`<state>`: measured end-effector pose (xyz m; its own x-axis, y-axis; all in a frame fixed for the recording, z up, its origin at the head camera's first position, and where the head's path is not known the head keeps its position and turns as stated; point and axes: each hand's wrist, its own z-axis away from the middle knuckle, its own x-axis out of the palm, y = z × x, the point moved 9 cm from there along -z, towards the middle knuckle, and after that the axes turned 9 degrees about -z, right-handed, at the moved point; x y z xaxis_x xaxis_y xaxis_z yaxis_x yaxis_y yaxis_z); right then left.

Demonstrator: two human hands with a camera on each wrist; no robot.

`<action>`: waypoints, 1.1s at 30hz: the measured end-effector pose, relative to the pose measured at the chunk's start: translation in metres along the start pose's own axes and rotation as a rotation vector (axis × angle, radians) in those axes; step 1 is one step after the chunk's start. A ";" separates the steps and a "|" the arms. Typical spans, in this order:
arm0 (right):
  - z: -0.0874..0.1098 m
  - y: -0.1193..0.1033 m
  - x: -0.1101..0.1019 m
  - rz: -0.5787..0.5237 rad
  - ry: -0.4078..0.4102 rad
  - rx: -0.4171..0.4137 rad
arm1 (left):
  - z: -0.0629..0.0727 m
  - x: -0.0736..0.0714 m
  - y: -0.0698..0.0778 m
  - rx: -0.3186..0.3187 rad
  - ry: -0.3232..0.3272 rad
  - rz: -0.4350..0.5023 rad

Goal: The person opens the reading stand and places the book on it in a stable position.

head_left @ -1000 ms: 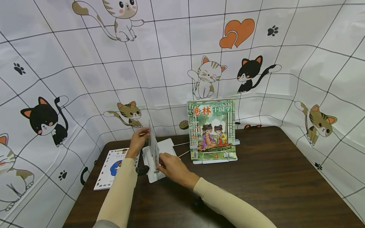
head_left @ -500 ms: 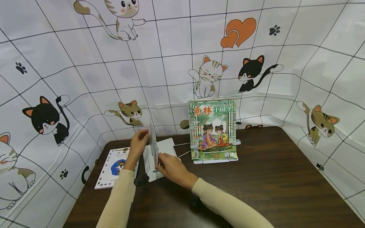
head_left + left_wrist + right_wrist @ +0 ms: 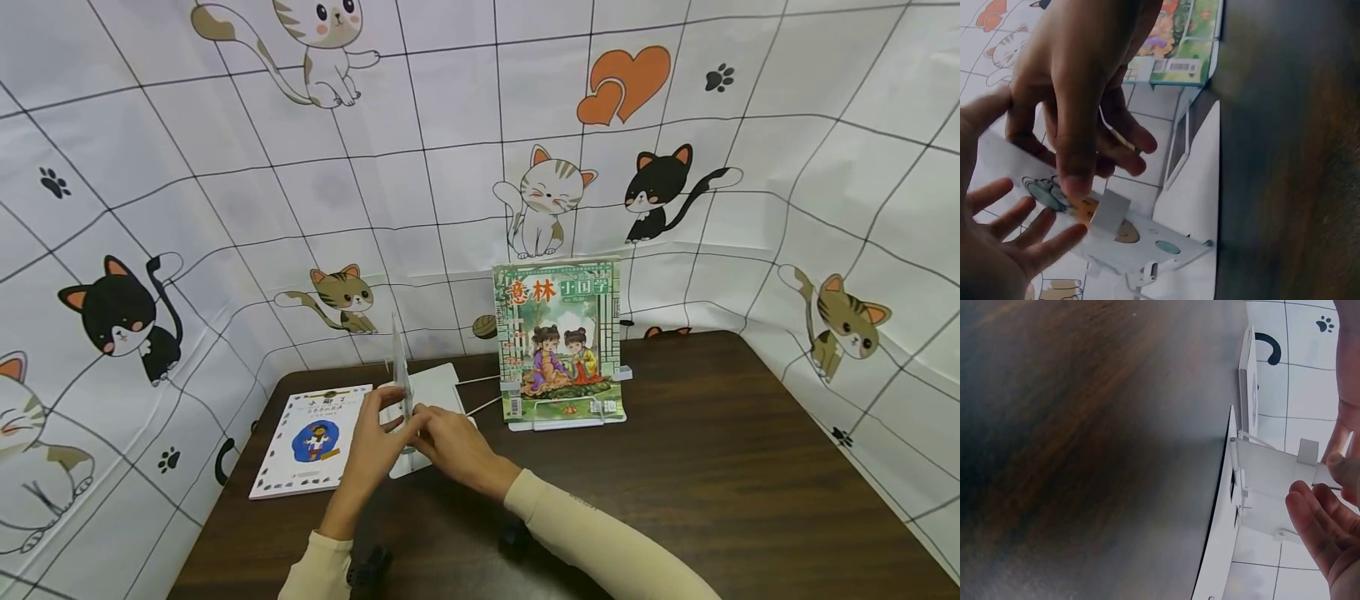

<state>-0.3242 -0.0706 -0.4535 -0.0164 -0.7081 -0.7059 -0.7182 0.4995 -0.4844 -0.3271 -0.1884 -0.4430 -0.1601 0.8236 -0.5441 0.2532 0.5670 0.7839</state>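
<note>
A: Where is the stand (image 3: 438, 387) sitting?

B: On the table (image 3: 675, 467), between the book (image 3: 311, 437) and the magazine (image 3: 570, 350); its panel (image 3: 1167, 247) is rising between the hands.

A: And the fingers?

B: The left hand's (image 3: 374, 444) are spreading nearly straight; whether the right hand's (image 3: 461, 450) are pinching anything, one cannot tell.

A: What could be going wrong?

B: Uneven pushing could be folding the panel or skidding the base; a snagging fingertip could be bending the clip (image 3: 1110, 214).

Between my left hand (image 3: 375, 429) and right hand (image 3: 453, 442), an upright panel (image 3: 401, 367) is blocking the passage. Farther right, the propped magazine (image 3: 558, 342) is making a second obstacle; past it, the table (image 3: 712, 450) is offering wide room.
</note>
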 end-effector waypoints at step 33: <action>0.023 0.079 -0.007 0.225 -0.157 0.218 | -0.011 -0.056 -0.015 0.148 0.394 -0.200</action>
<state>-0.3648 -0.0153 -0.4985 -0.0383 -0.4914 -0.8701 -0.5435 0.7409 -0.3945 -0.3320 -0.2425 -0.4212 -0.5624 0.6563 -0.5030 0.3091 0.7311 0.6083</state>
